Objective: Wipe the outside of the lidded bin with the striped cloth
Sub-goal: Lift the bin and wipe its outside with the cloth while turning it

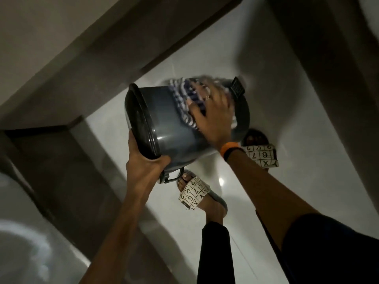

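A dark grey lidded bin (168, 124) is held tipped on its side above the floor, its black lid facing left. My left hand (146, 162) grips the lid's lower rim from below. My right hand (213, 119) lies flat on the bin's wall and presses the blue-and-white striped cloth (184, 99) against it. The cloth is bunched and partly blurred. A black pedal (238, 88) sticks out at the bin's base on the right, and a metal handle (173, 177) hangs underneath.
My two feet in patterned slippers (193, 193) (261, 156) stand on the glossy white tile floor (114, 128) right under the bin. Dark stone edging (86, 64) runs along the left and back. A pale rounded object (22, 238) sits at the lower left.
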Tool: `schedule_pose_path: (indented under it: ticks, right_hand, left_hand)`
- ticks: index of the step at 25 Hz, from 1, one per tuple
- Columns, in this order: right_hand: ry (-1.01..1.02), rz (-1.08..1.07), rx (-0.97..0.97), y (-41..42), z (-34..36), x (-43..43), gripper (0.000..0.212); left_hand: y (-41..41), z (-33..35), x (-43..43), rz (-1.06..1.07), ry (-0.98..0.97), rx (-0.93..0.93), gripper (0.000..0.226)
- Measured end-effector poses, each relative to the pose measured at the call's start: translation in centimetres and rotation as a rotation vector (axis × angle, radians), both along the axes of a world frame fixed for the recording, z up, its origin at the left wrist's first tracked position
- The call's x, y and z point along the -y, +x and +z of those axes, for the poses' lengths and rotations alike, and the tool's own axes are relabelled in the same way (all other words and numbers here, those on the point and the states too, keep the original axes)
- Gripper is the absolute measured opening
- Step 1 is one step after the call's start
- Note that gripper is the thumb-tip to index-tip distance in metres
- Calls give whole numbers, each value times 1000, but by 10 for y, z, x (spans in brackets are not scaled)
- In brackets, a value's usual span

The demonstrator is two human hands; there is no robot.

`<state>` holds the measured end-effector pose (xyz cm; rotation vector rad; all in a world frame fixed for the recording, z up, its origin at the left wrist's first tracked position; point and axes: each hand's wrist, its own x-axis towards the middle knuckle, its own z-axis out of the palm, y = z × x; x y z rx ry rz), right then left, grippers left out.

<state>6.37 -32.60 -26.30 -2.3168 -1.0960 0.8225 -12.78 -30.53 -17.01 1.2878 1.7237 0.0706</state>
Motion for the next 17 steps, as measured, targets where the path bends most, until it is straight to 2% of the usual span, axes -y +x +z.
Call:
schedule_pose_path:
  ticks: [4, 8, 9, 12, 13, 15, 17]
  right_hand:
    - [-105, -132, -103, 5, 5, 6, 61]
    - [208, 167, -82, -42, 34, 54, 56]
    - [210, 131, -87, -33, 27, 63, 57]
    - [-8, -357, -218, 12, 1, 82, 66]
    - [-48, -425, -253, 21, -4, 86, 69]
    - [-37, -400, -308, 23, -4, 89, 70]
    - [-21, -322, -318, 16, 8, 92, 70]
  left_hand:
    - [11, 5, 12, -62, 38, -2, 118]
    - [21, 5, 42, -106, 77, -33, 126]
    - [19, 4, 54, -123, 101, -33, 125]
    - [10, 1, 89, -166, 150, -37, 127]
    - [8, 0, 98, -176, 168, -30, 127]
    - [7, 1, 109, -167, 179, -3, 127]
    - [12, 8, 101, -48, 111, 31, 125]
